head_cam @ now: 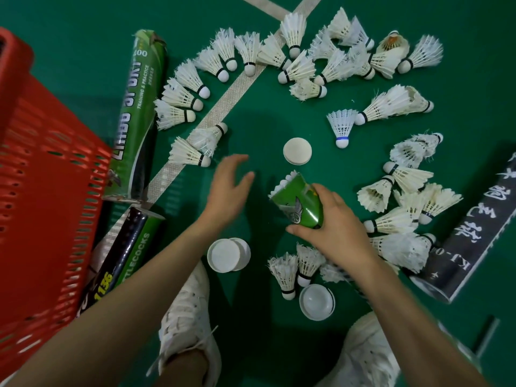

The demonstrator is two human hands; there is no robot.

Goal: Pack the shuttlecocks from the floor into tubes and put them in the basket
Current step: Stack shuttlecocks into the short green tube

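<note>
My right hand (332,227) grips a green tube (300,203) held upright, with white feathers showing at its open top. My left hand (229,188) hovers open just left of it, fingers spread and holding nothing. Several white shuttlecocks (298,68) lie scattered on the green floor in an arc from the left round to the right. One with a blue band (342,128) stands apart. A red basket (47,196) sits at the far left.
A long green tube (139,113) and a black-green tube (122,252) lie beside the basket. A black tube (469,233) lies at the right. White caps lie at centre (297,151), lower left (227,255) and lower centre (317,302). My white shoes (190,317) stand below.
</note>
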